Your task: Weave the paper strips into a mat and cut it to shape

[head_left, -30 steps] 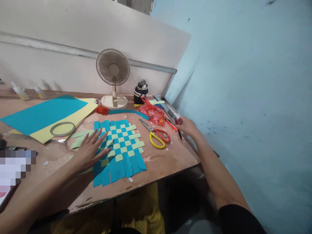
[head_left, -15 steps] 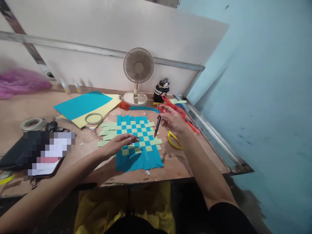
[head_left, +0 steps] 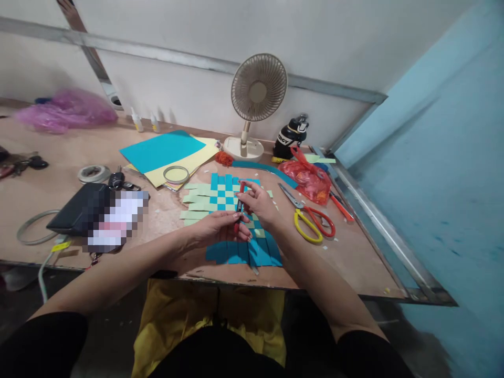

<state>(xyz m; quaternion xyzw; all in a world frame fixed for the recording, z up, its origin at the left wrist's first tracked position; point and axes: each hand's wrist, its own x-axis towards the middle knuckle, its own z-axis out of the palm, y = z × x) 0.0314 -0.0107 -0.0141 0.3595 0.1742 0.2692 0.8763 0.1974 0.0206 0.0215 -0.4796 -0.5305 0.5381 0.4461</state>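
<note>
Yellow cloth (head_left: 208, 328) lies across the person's lap, just below the near edge of a scuffed plywood table (head_left: 342, 268). Above the middle of a woven paper mat (head_left: 232, 202) of teal and pale green strips, the left hand (head_left: 218, 228) and right hand (head_left: 260, 203) meet around a red-and-black marker (head_left: 239, 208). The right thumb and fingers pinch its upper part, while the left fingers curl closed against its lower part. Beside the mat lie scissors (head_left: 311, 224) with red and yellow handles, and an orange-handled tool (head_left: 342, 207) lies farther right. To the left are a black case (head_left: 74, 210), partly covered by a pixelated block (head_left: 118, 223), a wire ring (head_left: 34, 227), keys (head_left: 117, 181) and a tape roll (head_left: 93, 173). Farther off are teal and yellow card sheets (head_left: 161, 151), a curved teal strip (head_left: 263, 169), a red plastic bag (head_left: 307, 181) and a pink plastic bag (head_left: 65, 111). Two small glue bottles (head_left: 136, 122) stand by the wall, near a beige desk fan (head_left: 258, 88) and a black bottle (head_left: 291, 137), whose white lettering is too small to read with certainty.
</note>
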